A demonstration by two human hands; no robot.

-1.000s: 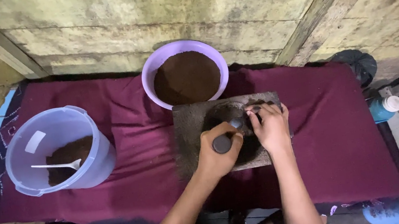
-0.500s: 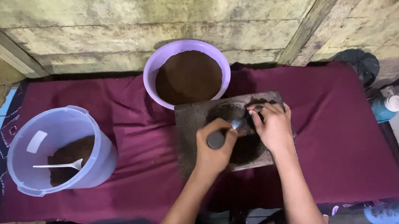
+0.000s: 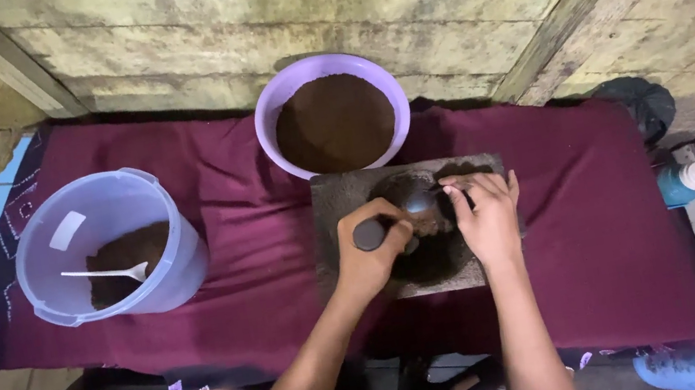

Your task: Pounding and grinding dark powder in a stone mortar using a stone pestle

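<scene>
Grinding is what the head view shows: the left hand (image 3: 374, 254) is wrapped around a dark stone pestle (image 3: 370, 234), fingers closed tight on its shaft, while the right hand (image 3: 486, 219) lies flat and loosely spread on the rim of the grey stone mortar slab (image 3: 339, 198), fingertips (image 3: 452, 191) together and touching the edge of the hollow where brown powder (image 3: 429, 221) sits. The slab rests on a maroon cloth (image 3: 251, 239) just below a purple bowl (image 3: 281, 107) heaped with the same brown powder, rim nearly touching the slab's far edge. To do this step well, I judge that the pestle should stay low in the hollow and roll with steady pressure, so the powder is crushed instead of pushed over the rim onto the cloth; the right hand seems best used as it is, steadying the slab and sweeping stray grains back toward the centre, with fingers kept clear of the pestle's path. Whether the right hand pinches anything between thumb and fingers cannot be told from here. Well apart to the left stands a translucent bucket (image 3: 165, 254) holding some brown powder and a white spoon (image 3: 107, 275); a blue bottle (image 3: 682, 183) stands at the right edge
</scene>
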